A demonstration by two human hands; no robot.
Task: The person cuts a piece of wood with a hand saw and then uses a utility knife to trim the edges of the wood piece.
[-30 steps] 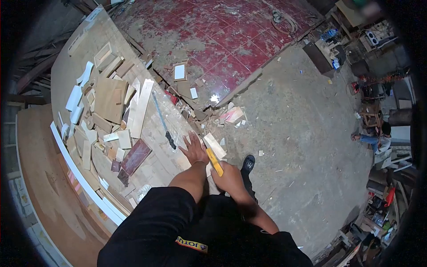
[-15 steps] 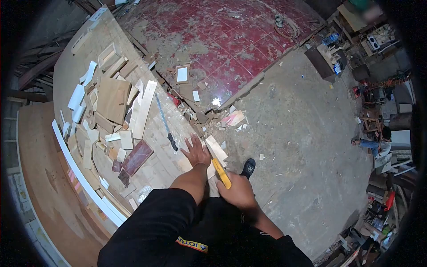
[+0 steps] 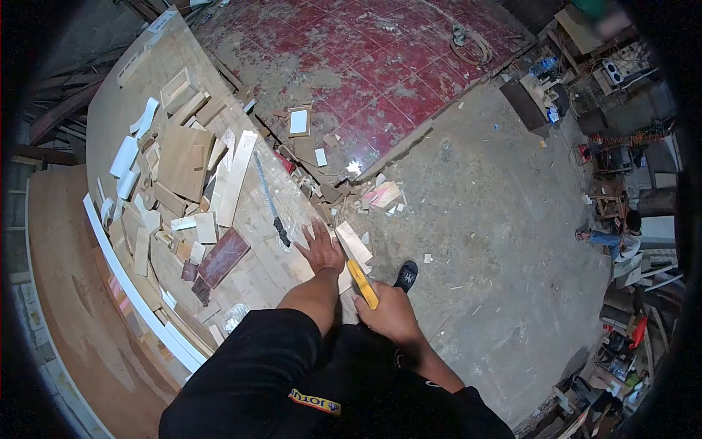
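Observation:
My right hand (image 3: 387, 313) is closed around the yellow handle of a hand saw (image 3: 362, 284). Its blade is seen nearly edge-on, pointing away from me. A pale wood board (image 3: 352, 240) lies at the blade, sticking out past the table edge. With fingers spread, my left hand (image 3: 322, 250) presses flat on the wood beside the saw. The contact between blade and board is partly hidden. Near my left fingertips lies a dark-handled tool with a long bluish strip (image 3: 265, 189).
Wood offcuts (image 3: 183, 164), a reddish-brown block (image 3: 224, 257) and white curled strips (image 3: 126, 155) cover the worktable (image 3: 281, 267). My sandaled foot (image 3: 406, 276) stands on the concrete floor (image 3: 497, 241). Scraps lie by the red tiles (image 3: 395, 66). Another person (image 3: 621, 238) is far right.
The saw and my right hand have shifted only very slightly. My left hand keeps its place on the wood, and the whole view has moved a little.

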